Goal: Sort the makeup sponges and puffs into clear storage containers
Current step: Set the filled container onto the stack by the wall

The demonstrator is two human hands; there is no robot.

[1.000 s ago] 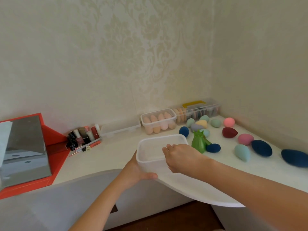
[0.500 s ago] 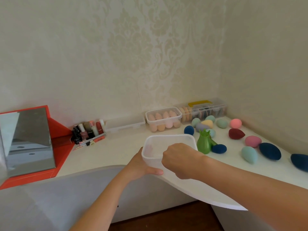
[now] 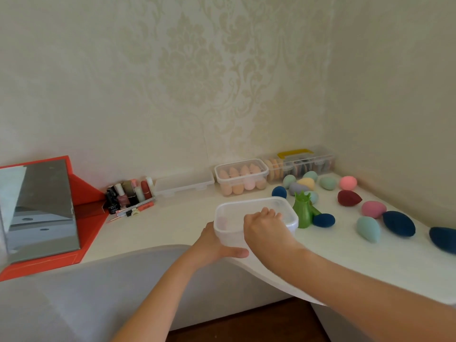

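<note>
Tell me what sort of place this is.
Probably a home vanity corner: a standing mirror, a cluster of nail polish bottles and loose makeup sponges sit on a white table against damask wallpaper.

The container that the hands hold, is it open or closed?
Open: the container has no lid, and the right hand reaches inside.

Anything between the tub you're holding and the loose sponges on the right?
Yes: the green stand stands upright right beside the clear tub, on its right, between it and the nearest dark blue sponge. The left hand holds the tub's near-left corner. Nothing else visible lies on that path.
</note>
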